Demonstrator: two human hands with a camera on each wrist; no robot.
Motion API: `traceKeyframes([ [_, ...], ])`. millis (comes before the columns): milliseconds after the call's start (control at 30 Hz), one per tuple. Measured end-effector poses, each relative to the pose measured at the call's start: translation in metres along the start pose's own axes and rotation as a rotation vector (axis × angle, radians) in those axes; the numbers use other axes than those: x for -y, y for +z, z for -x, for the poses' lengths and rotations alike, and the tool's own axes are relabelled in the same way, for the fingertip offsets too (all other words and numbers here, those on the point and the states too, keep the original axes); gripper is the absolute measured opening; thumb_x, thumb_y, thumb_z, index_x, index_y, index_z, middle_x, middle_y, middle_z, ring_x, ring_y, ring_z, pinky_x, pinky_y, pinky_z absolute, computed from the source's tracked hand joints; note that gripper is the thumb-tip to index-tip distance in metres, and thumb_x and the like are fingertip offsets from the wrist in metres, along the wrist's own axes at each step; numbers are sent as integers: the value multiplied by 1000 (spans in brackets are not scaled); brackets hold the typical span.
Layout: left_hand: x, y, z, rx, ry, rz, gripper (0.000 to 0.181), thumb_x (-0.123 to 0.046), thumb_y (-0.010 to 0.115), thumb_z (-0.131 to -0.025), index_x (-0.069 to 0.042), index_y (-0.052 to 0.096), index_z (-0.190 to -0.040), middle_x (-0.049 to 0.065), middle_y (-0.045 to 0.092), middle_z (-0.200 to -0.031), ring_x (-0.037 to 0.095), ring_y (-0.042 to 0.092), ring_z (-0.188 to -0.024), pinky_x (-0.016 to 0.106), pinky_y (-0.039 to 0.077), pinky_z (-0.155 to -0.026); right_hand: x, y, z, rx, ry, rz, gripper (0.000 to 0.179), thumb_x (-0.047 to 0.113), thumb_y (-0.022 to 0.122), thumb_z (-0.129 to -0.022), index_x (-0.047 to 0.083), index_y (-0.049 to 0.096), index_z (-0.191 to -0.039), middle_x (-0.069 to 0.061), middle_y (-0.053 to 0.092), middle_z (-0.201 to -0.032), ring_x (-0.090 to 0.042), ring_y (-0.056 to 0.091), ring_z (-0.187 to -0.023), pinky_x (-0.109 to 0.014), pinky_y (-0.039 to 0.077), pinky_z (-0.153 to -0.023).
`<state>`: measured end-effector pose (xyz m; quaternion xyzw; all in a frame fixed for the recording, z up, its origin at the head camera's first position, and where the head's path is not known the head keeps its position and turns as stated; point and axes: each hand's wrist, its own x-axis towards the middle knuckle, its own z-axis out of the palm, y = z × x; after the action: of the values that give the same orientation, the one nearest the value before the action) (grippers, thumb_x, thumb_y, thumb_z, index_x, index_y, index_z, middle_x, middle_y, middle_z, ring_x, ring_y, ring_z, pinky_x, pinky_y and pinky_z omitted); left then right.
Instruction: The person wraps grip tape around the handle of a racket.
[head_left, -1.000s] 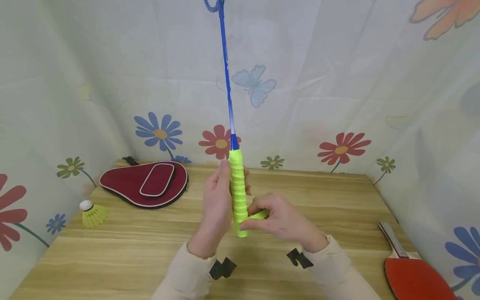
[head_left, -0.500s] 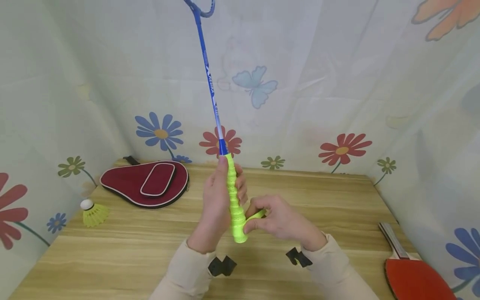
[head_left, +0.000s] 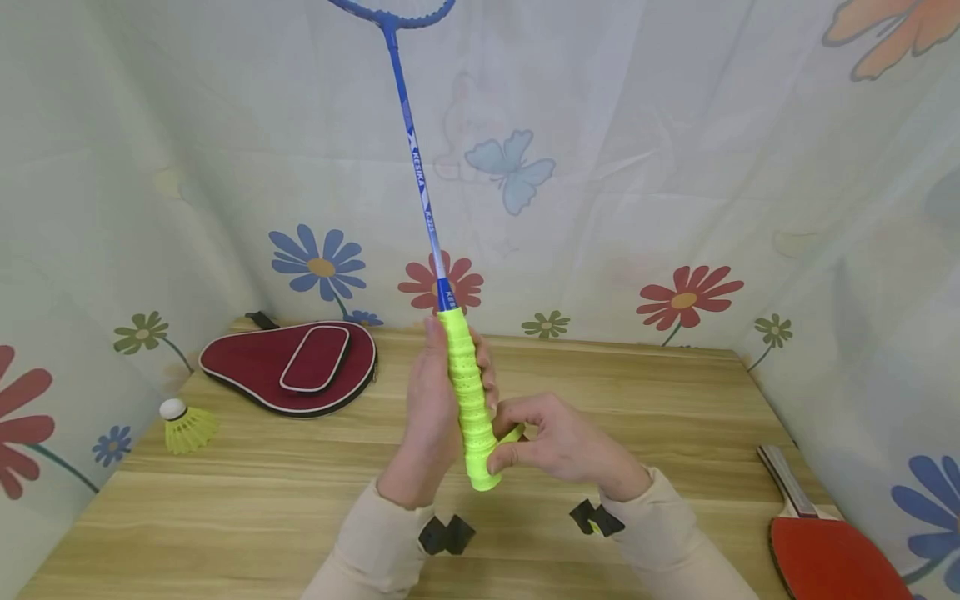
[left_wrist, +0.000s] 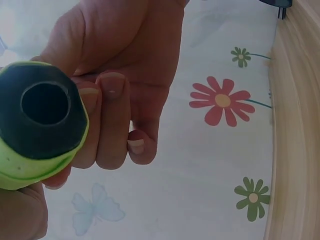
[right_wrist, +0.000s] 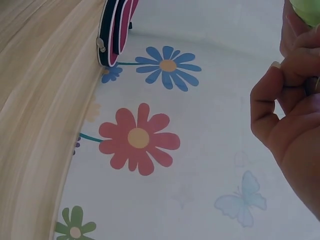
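Observation:
A blue badminton racket [head_left: 417,167] is held up in front of the curtain, its head cut off by the top edge. Bright yellow-green grip tape [head_left: 468,383] wraps its handle in ridges. My left hand [head_left: 433,408] grips the handle from the left, fingers curled behind it. Lower down, my right hand [head_left: 558,437] pinches a loose strip of the tape beside the handle's bottom end. The left wrist view looks onto the dark, hollow butt end [left_wrist: 45,107] of the handle. In the right wrist view, the right hand's curled fingers show at the right edge, partly cut off.
At the back left of the wooden table [head_left: 300,492] lies a maroon paddle case [head_left: 255,367], with a yellow shuttlecock [head_left: 187,427] in front of it. A red table tennis paddle [head_left: 832,554] lies at the right edge. A flowered curtain [head_left: 615,167] surrounds the table.
The racket has tilted to the left and turned about its handle, so lettering on the shaft now shows. My right hand still pinches the strip, of which less shows.

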<state>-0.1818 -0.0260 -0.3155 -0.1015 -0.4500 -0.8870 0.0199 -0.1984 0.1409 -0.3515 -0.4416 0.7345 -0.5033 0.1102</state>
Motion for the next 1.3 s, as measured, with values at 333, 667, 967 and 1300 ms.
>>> traceKeyframes([
  [333, 1, 3, 0, -104, 36, -62, 64, -69, 45, -90, -9, 61, -104, 1, 55, -65, 13, 55, -48, 24, 49, -46, -1, 0, 0, -9, 26, -34, 18, 26, 78, -80, 13, 70, -89, 3, 69, -85, -14, 59, -80, -34, 50, -77],
  [667, 7, 5, 2, 70, 248, 41, 26, -32, 63, -96, -11, 49, -99, 2, 58, -65, 12, 57, -43, 24, 47, -39, -7, -2, 0, 66, -48, -134, 48, 48, 71, -78, 4, 72, -96, -3, 69, -90, -16, 62, -84, -37, 52, -83],
  [967, 4, 12, 3, 224, 216, 179, 27, -39, 49, -102, -12, 51, -96, -4, 53, -55, 9, 52, -37, 21, 39, -33, -19, 2, -4, 91, -118, -360, 75, 59, 69, -71, -11, 66, -99, 4, 71, -92, -11, 60, -83, -33, 54, -77],
  [1300, 4, 13, 10, 256, 156, 150, 47, -48, 34, -104, -13, 48, -75, -5, 49, -54, 7, 50, -39, 18, 38, -36, -34, 16, -13, 171, -210, -571, 76, 58, 68, -71, -15, 58, -91, 6, 69, -89, -8, 60, -78, -26, 54, -69],
])
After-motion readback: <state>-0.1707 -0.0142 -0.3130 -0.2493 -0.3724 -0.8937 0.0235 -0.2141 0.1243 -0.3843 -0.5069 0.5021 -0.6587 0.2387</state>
